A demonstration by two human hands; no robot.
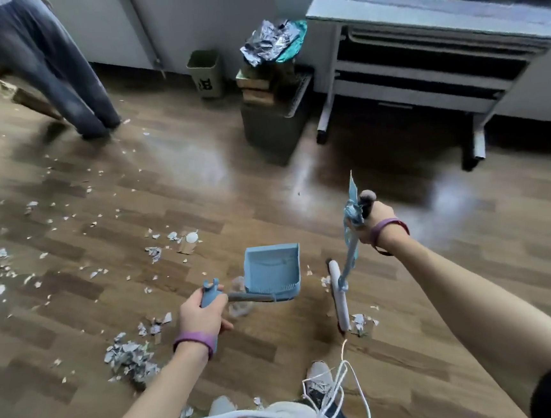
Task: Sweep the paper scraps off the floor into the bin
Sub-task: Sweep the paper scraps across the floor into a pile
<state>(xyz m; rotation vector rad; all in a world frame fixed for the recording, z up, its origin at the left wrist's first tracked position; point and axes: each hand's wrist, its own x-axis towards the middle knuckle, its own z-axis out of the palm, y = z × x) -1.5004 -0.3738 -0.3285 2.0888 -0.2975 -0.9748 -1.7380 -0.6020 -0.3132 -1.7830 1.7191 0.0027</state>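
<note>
Glossy wood-plank floor (264, 176): paper scraps (130, 355) lie scattered to the left. Left hand (200, 315) fingers clamp the dustpan (271, 272) handle; right hand (377, 221) fingers clamp the broom (339, 303) pole. The bin (205, 73), blurred, apparently stands against the far wall.

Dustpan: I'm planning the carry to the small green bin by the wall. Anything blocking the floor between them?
Nothing visible. Open floor runs from the dustpan to the green bin; a dark crate stands just right of that line.
</note>
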